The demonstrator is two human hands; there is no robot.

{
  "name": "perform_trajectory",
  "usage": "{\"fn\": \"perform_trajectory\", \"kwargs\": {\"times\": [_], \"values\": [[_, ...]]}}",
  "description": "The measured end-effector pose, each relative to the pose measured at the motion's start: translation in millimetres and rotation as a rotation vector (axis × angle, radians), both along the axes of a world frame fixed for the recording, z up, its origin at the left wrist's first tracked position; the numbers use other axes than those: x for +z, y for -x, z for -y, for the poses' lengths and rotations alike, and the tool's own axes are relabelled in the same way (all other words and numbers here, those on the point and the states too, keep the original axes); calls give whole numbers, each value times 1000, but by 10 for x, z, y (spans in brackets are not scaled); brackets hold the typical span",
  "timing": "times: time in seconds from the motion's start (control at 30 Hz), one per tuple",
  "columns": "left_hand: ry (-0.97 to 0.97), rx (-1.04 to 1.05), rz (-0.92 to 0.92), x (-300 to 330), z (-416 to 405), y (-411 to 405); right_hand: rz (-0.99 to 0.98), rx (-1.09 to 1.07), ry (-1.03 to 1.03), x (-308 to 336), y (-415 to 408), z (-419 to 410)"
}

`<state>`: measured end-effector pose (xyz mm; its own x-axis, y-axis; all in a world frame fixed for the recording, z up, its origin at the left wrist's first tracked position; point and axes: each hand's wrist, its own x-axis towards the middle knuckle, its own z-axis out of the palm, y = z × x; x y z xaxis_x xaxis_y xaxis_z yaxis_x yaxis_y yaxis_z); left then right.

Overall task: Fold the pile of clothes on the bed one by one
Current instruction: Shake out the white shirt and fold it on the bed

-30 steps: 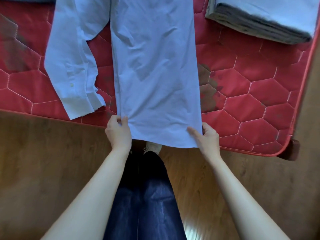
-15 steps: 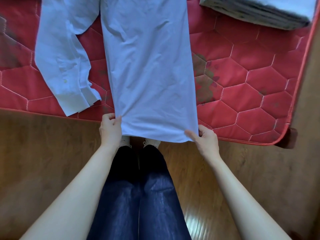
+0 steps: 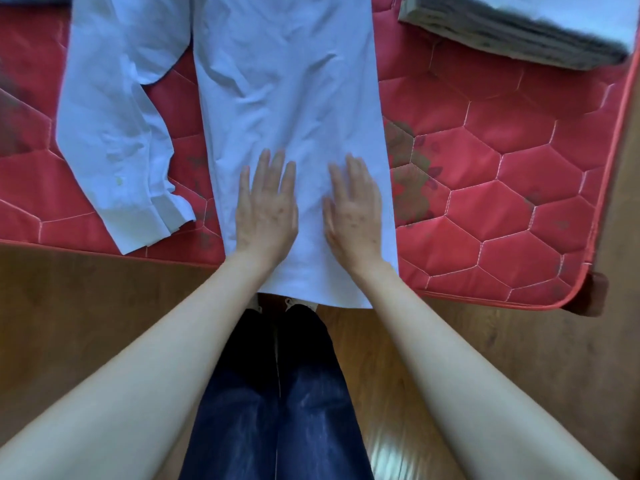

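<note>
While a loose sleeve [image 3: 114, 133] lies at the left of the red bed [image 3: 502, 188], the pale blue shirt [image 3: 291, 98] runs lengthwise, hem overhanging the edge; left hand [image 3: 265, 206] and right hand [image 3: 353, 209] press flat, fingers spread. Folded clothes [image 3: 519, 32] sit far right.

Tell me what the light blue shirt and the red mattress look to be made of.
Light blue shirt: thin matte woven cloth, probably cotton or a blend; it holds fine creases. Red mattress: quilted fabric with slight sheen, stitched in hexagons, faded floral print; fibre unclear.
</note>
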<state>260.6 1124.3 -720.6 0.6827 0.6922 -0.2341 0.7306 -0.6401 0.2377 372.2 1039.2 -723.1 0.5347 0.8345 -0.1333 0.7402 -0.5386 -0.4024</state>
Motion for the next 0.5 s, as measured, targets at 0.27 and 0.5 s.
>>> {"fn": "perform_trajectory", "kwargs": {"times": [0.27,0.5], "values": [[-50,119,-133,-478,-505,347,171,28,167,-488,-3,558],[-95,125,-114,-346,-567,255,168,-44,204,-214,-22,954]]}}
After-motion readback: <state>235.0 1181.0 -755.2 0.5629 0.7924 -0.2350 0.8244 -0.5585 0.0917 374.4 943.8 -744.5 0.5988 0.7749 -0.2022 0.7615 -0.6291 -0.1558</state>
